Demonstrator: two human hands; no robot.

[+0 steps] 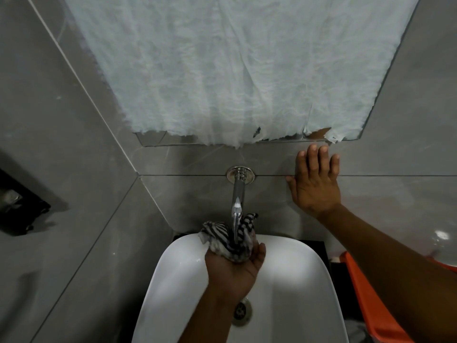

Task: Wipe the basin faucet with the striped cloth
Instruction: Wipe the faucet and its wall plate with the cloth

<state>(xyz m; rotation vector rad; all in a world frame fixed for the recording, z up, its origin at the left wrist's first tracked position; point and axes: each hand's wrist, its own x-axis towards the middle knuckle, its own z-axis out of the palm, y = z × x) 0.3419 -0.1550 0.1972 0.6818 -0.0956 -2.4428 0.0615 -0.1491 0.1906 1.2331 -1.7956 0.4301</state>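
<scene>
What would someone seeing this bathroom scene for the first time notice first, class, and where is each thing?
First, the left hand at centre, bunching the striped cloth around the tip of the chrome faucet above the white basin. Next, the right hand pressed flat on the grey wall tile, right of the faucet's base. Above, crinkled white sheeting fills the top of the view.

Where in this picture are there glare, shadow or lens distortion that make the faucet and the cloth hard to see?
Head view: a bright highlight sits on the faucet spout; the striped cloth in the left hand is dim but readable; soft glare patches lie on the basin; the wide lens bends the wall tile lines; the right hand lies flat on the wall, evenly lit; the left corner is dark.
</scene>
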